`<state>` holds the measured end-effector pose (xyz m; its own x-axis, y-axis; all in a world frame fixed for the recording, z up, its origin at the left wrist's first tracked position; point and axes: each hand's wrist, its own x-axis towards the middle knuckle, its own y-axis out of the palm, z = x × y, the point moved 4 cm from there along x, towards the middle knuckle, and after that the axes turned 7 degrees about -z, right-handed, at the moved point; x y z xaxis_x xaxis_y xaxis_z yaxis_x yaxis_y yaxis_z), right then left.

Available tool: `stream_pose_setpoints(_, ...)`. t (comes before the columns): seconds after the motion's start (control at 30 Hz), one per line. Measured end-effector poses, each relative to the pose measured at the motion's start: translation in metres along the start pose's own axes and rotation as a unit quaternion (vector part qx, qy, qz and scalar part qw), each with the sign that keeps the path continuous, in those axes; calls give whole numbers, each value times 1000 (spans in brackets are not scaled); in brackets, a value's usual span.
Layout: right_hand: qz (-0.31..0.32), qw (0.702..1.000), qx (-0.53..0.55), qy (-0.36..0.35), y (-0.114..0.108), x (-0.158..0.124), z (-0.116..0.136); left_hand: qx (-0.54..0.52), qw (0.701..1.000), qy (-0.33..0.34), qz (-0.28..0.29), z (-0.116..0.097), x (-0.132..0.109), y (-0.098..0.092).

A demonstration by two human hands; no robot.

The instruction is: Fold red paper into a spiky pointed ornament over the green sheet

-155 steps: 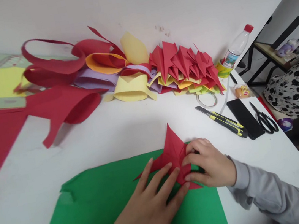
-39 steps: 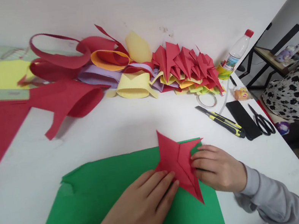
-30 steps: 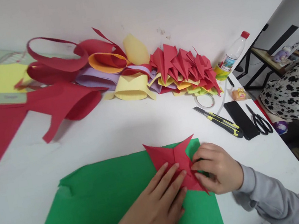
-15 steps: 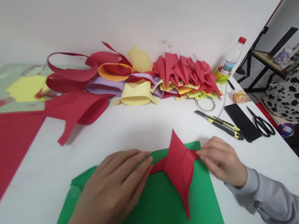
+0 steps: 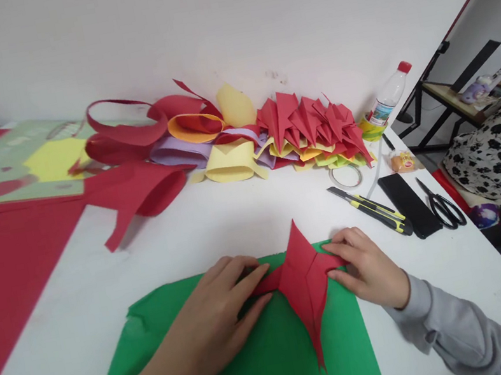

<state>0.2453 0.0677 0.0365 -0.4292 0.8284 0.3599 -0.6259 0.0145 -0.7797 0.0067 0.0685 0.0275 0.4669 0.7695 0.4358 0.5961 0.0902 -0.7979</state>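
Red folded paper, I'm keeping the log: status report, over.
Left hand at left flap, right hand at right flap. Red folded paper lies on green sheet. Utility knife, scissors aside, not blocking.

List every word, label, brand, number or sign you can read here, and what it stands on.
None reads clearly.
Bottle: printed label, too small and blurred.
Snack packet: small printed mark, too blurred.
White-and-black box: dark lettering, too blurred.
Pale green sheet: faint whitish marks; cannot tell whether they are letters.
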Motion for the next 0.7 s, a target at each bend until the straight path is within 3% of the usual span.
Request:
stream_pose_setpoints(0.2,0,999,43,2,4,1,-4,-50,999,15,-13,-10,3,6)
stream_pose_setpoints(0.47,-36,992,118,-38,-2,3,5,-70,995,51,-45,-9,-7,9)
stream_pose_setpoints(0.7,-53,978,199,11,-6,3,8,-101,994,-16,-41,-9,-1,3)
